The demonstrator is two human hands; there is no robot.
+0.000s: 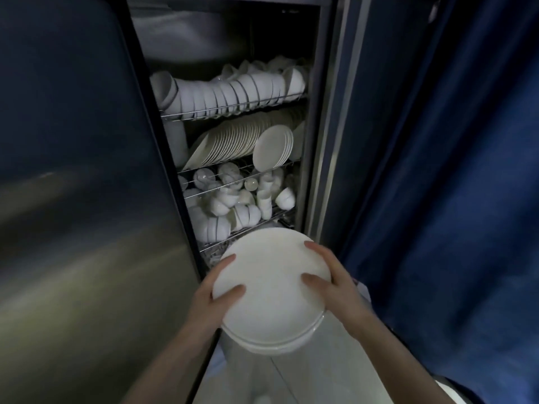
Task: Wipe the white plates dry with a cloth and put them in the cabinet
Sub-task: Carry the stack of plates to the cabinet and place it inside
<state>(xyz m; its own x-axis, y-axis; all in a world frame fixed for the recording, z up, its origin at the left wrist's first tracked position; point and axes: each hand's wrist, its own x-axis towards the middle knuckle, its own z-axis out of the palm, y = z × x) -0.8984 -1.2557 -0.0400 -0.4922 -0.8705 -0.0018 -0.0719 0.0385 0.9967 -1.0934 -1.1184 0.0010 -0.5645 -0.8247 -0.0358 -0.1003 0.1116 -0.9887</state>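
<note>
I hold a small stack of white plates flat in front of the open cabinet, low in the view. My left hand grips the stack's left rim, thumb on top. My right hand grips the right rim, thumb and a finger on the top plate. Inside the cabinet, a wire shelf carries a long row of white plates standing on edge, with a few more plates leaning at its right end. No cloth is in view.
The cabinet's steel door stands open at the left. White bowls fill the upper rack; cups and small bowls crowd the lower racks. A blue curtain hangs at the right. Pale floor shows below.
</note>
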